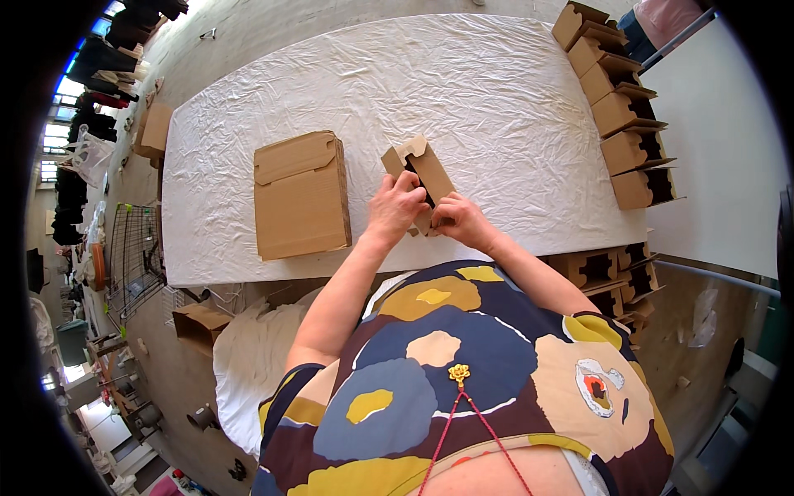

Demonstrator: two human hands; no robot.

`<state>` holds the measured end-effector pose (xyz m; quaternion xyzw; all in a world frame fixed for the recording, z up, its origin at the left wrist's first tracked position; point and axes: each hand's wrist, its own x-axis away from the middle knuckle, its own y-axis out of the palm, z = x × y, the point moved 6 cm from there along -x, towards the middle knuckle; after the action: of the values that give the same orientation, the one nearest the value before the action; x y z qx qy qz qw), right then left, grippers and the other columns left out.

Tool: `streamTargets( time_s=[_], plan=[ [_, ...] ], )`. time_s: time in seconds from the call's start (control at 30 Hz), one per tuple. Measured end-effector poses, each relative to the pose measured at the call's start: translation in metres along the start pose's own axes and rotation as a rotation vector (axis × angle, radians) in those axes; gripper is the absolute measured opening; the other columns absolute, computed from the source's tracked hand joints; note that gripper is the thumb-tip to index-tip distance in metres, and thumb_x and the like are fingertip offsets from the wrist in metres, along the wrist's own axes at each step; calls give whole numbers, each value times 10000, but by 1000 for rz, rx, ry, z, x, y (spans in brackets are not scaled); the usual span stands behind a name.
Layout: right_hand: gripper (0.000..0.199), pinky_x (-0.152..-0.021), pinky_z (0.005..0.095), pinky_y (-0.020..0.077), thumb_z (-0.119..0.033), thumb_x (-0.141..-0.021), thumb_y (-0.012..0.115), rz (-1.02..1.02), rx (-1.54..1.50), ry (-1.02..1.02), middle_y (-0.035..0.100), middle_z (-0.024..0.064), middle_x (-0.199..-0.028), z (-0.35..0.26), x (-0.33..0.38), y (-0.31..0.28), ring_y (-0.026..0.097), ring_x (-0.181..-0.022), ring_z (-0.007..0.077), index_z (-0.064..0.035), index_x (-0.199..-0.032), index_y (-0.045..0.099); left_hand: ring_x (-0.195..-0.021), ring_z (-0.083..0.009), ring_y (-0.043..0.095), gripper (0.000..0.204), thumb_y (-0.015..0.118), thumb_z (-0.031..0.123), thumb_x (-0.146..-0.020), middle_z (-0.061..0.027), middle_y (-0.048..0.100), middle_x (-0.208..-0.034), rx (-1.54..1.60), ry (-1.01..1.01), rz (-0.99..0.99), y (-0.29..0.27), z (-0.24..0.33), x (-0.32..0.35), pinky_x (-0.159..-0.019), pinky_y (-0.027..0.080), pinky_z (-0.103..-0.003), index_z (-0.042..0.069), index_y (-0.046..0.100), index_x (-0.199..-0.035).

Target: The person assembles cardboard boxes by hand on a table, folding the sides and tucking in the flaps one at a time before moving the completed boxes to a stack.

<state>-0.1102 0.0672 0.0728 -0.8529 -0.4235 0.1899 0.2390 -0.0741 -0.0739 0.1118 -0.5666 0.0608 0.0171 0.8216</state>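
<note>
A small brown cardboard box (pixel 437 178), partly folded up, stands on the white cloth in front of me with its dark inside showing. My left hand (pixel 397 205) is closed on the box's left side, fingers curled over its edge. At the near end my right hand (pixel 460 221) pinches a flap of the same box; the fingertips are partly hidden. To the left of my hands lies a pile of flat cardboard blanks (pixel 302 202), brown, with tabs and slots on the top one.
The table (pixel 463 74) is covered by a wrinkled white cloth. Folded boxes (pixel 616 112) stand in a row along its right edge, and more boxes (pixel 600 269) are stacked below. A wire rack (pixel 136 256) and an open carton (pixel 201 325) are at the left. Another person (pixel 662 25) is far right.
</note>
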Motion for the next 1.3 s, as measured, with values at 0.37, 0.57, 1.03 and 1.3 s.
streamTargets(
  time_s=[0.37,0.57,1.03,1.3],
  plan=[
    [197,-820,364,516,-58,-660,791,54,1,54,591,39,-988,-2,0,-3,600,-955,251,-143,-812,698,-993,-227,532,152,776,213,-702,29,574,-1059,-105,121,-20,26,-1,-11,-788,529,-333,156,685,-810],
    [184,-813,374,523,-70,-680,789,65,-1,67,591,40,-989,-1,-1,-3,611,-952,254,-141,-827,705,-951,-227,549,159,767,174,-699,28,589,-1094,-20,140,71,21,0,-4,-804,516,-341,168,687,-837],
    [236,-798,387,515,-34,-680,770,69,36,33,608,84,-965,-7,-3,-5,600,-932,297,-72,-869,633,-1111,-282,514,362,822,163,-678,-17,532,-1212,208,104,-19,20,-8,5,-893,515,-390,170,636,-989],
    [234,-798,397,536,-85,-704,757,182,5,101,586,69,-1056,0,-5,-2,603,-1009,288,-82,-906,640,-1090,-290,534,388,765,20,-691,-39,590,-1138,400,101,-11,21,-19,8,-919,506,-392,117,656,-1051]
  ],
)
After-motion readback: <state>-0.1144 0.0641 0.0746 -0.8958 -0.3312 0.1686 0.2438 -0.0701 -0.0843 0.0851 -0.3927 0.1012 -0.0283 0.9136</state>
